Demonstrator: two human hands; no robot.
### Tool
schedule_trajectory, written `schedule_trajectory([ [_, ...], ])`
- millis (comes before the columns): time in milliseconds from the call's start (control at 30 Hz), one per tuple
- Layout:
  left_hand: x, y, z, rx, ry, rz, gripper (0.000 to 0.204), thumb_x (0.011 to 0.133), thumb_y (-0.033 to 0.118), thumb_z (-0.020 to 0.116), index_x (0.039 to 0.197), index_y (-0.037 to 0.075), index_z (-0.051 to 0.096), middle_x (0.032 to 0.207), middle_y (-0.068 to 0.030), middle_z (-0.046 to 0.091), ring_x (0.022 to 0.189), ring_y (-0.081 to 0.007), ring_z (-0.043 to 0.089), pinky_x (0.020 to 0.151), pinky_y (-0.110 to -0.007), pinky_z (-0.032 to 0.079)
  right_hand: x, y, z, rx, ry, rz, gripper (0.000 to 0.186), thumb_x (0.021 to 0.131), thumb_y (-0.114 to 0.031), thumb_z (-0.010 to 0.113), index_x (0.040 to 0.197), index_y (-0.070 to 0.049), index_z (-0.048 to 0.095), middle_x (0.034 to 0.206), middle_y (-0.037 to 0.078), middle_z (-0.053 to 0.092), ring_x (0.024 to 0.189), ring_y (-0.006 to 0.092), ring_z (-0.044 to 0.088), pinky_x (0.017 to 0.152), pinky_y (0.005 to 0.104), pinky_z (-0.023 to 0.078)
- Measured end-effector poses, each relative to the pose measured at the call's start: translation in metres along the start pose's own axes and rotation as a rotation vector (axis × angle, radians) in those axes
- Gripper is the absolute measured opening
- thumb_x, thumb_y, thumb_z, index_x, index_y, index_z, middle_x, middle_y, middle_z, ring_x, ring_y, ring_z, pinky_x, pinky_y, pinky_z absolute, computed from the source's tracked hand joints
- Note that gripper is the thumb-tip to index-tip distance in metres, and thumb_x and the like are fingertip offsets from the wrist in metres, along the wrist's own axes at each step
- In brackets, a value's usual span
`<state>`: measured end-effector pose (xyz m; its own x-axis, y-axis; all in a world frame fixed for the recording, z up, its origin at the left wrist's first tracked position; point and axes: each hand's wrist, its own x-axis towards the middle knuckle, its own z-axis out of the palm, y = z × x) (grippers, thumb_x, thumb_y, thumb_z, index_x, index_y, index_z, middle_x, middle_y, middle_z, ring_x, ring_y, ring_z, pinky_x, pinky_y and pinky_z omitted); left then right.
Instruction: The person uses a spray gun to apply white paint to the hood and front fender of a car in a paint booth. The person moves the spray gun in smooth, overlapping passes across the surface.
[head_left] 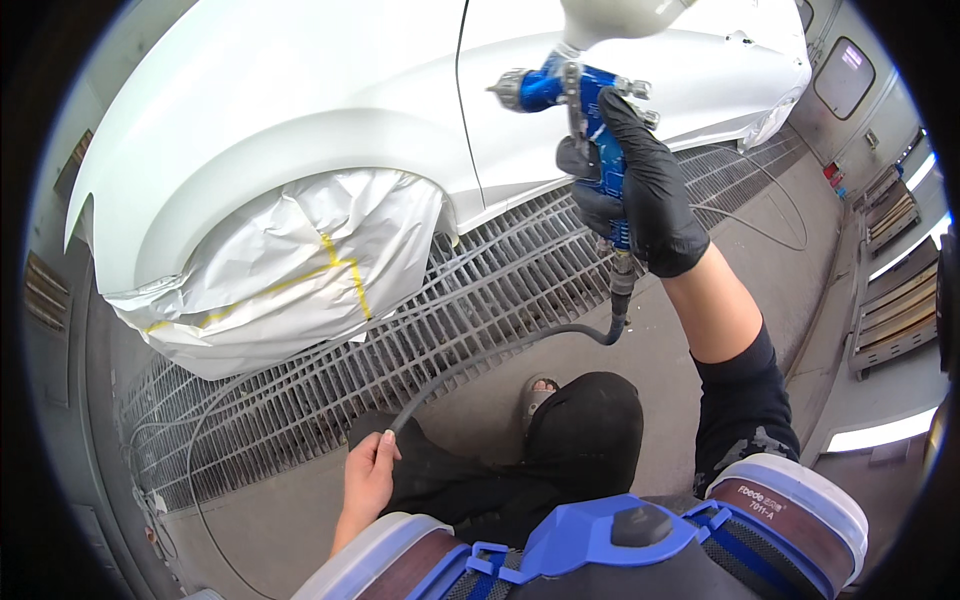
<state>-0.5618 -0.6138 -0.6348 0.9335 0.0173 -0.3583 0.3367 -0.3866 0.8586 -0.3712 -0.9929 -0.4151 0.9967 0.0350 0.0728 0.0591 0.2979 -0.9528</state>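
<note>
Two hands at work: gloved right hand (640,195), grip clenched on blue spray gun (585,105) raised beside white car (330,100); bare left hand (368,478) grasping grey hose (480,362) low over floor grating (500,275).

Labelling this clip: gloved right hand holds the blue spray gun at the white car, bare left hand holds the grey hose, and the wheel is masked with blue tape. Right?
One thing is off: the tape on the pale plastic masking sheet over the wheel is yellow, not blue, as the head view shows. The rest holds: black-gloved right hand on the blue metal spray gun at the white car, bare left hand on the grey rubber hose.
</note>
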Motion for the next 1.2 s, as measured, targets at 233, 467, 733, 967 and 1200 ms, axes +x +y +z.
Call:
schedule_trajectory([
  [233,-0.008,0.007,0.019,-0.103,-0.094,0.015,0.042,0.11,0.033,0.051,0.079,0.005,0.057,0.058,0.0066,0.041,0.051,-0.003,0.034,0.048,-0.024,0.026,0.039,-0.034,-0.062,-0.192,0.258,-0.255,0.037,0.1,-0.053,0.062,0.1,-0.017,0.054,0.075,-0.004,0.059,0.043,0.0042,0.041,0.039,0.0204,0.027],
  [467,-0.009,0.02,0.011,-0.384,-0.206,-0.061,0.044,0.111,0.035,0.047,0.082,0.005,0.057,0.058,0.0063,0.039,0.051,-0.0031,0.032,0.048,-0.025,0.025,0.046,-0.107,-0.147,-0.189,0.533,-0.393,0.04,0.101,-0.058,0.059,0.105,-0.018,0.056,0.075,-0.001,0.056,0.044,0.0059,0.037,0.04,0.0237,0.028],
  [733,-0.004,0.021,0.011,-0.492,-0.188,-0.082,0.043,0.112,0.035,0.047,0.082,0.005,0.055,0.058,0.0075,0.036,0.049,-0.0023,0.028,0.046,-0.024,0.022,0.039,-0.114,-0.093,-0.171,0.396,-0.304,0.049,0.101,-0.059,0.054,0.126,-0.017,0.051,0.077,0.0,0.058,0.047,0.0074,0.041,0.042,0.0246,0.032],
  [967,-0.006,0.012,0.006,-0.239,-0.1,0.035,0.043,0.11,0.034,0.05,0.079,0.005,0.056,0.056,0.0063,0.037,0.048,-0.0034,0.03,0.046,-0.025,0.023,0.024,-0.105,-0.027,-0.183,-0.017,-0.265,0.041,0.103,-0.058,0.053,0.109,-0.017,0.054,0.077,-0.003,0.057,0.04,0.0038,0.032,0.038,0.0196,0.026],
  [1200,-0.019,0.025,0.003,-0.391,-0.169,0.028,0.044,0.111,0.035,0.049,0.081,0.003,0.056,0.056,0.0069,0.035,0.048,-0.0032,0.028,0.046,-0.025,0.021,0.069,-0.158,-0.096,-0.301,0.207,-0.321,0.044,0.101,-0.06,0.055,0.112,-0.018,0.05,0.075,-0.003,0.056,0.044,0.0041,0.033,0.04,0.0205,0.027],
])
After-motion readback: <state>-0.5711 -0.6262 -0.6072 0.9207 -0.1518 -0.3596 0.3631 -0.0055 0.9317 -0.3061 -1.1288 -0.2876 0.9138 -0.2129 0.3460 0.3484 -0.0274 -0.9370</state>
